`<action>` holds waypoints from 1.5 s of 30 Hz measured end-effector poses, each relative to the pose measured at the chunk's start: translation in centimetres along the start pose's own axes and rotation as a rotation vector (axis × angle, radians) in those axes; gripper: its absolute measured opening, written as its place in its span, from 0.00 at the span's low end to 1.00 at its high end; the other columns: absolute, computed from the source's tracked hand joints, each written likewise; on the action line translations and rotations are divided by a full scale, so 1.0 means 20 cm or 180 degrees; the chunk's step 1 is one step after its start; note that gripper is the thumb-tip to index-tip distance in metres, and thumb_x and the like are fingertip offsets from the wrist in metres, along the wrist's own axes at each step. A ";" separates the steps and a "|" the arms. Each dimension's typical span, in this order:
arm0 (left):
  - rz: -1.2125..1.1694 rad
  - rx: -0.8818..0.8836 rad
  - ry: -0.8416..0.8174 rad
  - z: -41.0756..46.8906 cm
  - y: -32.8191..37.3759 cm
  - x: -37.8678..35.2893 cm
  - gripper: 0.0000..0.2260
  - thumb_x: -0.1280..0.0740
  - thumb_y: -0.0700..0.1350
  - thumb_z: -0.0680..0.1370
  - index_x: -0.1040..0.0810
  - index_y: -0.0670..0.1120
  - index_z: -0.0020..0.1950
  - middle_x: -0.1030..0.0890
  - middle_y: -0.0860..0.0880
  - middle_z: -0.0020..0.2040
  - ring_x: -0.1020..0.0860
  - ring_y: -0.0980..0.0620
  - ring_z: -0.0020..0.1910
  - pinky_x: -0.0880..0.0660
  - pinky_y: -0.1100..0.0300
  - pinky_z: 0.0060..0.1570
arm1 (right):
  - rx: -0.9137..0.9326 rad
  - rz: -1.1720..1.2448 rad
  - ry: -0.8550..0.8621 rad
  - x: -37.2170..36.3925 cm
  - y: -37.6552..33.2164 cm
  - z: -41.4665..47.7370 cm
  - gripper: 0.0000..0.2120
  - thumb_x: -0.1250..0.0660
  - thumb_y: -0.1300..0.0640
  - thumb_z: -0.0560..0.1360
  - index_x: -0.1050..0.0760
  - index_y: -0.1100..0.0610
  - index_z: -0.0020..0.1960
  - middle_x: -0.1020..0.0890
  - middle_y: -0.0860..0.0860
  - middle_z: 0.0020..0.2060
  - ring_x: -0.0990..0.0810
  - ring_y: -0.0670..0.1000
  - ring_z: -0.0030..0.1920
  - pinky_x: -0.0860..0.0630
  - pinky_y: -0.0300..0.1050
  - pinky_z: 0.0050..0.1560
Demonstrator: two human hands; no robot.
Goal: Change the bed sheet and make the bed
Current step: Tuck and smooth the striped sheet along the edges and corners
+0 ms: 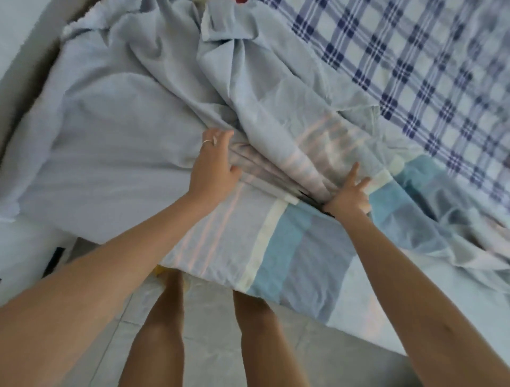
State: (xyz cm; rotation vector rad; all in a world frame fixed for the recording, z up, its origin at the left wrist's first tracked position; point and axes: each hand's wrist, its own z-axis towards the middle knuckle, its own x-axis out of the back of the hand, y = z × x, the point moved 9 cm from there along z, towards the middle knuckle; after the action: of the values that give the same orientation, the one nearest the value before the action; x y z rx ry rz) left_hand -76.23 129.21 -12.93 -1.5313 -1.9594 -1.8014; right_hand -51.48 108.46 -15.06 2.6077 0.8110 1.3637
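A pale blue sheet (116,116) with pink, cream and turquoise stripes lies rumpled over the near part of the bed. Its striped end (276,248) hangs over the bed's near edge. My left hand (214,165), a ring on one finger, rests on a bunched fold at the sheet's middle, with its fingers curled into the cloth. To the right, my right hand (349,193) presses flat on the same bunched fold, fingers spread. Under the pale sheet at the upper right, a blue-and-white checked sheet (414,69) covers the mattress.
My bare legs (165,331) stand on a light tiled floor (212,359) at the bed's near edge. A grey wall or bed frame (24,63) runs along the far left. Something red (241,2) shows at the top edge.
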 end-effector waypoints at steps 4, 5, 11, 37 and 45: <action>0.0813 -0.0250 -0.0186 0.04 0.23 -0.22 0.37 0.31 0.33 0.69 0.40 0.51 0.75 0.49 0.41 0.76 0.28 0.39 0.62 0.26 0.50 0.45 | -0.0034 -0.0159 0.0195 -0.03 0.29 0.06 0.58 0.26 0.56 0.70 0.74 0.48 0.74 0.54 0.62 0.76 0.22 0.62 0.59 0.28 0.48 0.41; 0.0962 -0.0286 -0.0145 0.06 0.26 -0.23 0.39 0.31 0.32 0.69 0.42 0.52 0.76 0.51 0.41 0.77 0.29 0.39 0.63 0.26 0.49 0.44 | -0.0003 -0.0194 0.0243 -0.02 0.32 0.08 0.57 0.28 0.57 0.72 0.75 0.48 0.74 0.52 0.62 0.76 0.22 0.62 0.57 0.27 0.49 0.41; 0.1785 -0.0649 -0.0172 0.42 0.44 -0.41 0.52 0.23 0.38 0.67 0.55 0.58 0.78 0.59 0.38 0.77 0.30 0.37 0.64 0.24 0.46 0.51 | -0.0454 0.0391 0.0112 -0.01 0.64 0.36 0.57 0.26 0.50 0.69 0.69 0.54 0.76 0.33 0.59 0.68 0.24 0.59 0.61 0.28 0.50 0.50; 0.1361 -0.0350 0.0697 1.81 0.85 -0.21 0.13 0.38 0.38 0.76 0.27 0.37 0.60 0.29 0.35 0.63 0.29 0.38 0.61 0.35 0.52 0.58 | 0.0818 0.3721 0.0839 1.22 0.02 1.39 0.39 0.38 0.57 0.78 0.62 0.50 0.78 0.37 0.53 0.71 0.33 0.46 0.59 0.34 0.40 0.56; 0.2330 -0.2192 0.0218 1.28 0.85 -0.47 0.32 0.42 0.55 0.76 0.46 0.43 0.76 0.46 0.36 0.76 0.44 0.34 0.74 0.43 0.31 0.67 | 0.1238 0.2107 0.1807 0.89 -0.38 0.96 0.38 0.38 0.54 0.74 0.52 0.57 0.78 0.43 0.56 0.76 0.50 0.59 0.77 0.58 0.65 0.73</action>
State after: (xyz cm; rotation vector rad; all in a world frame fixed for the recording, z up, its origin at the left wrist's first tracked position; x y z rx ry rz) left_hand -46.33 140.60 -14.66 -1.9367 -0.5613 -2.1601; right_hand -31.25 126.76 -15.80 2.9586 0.2418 2.4115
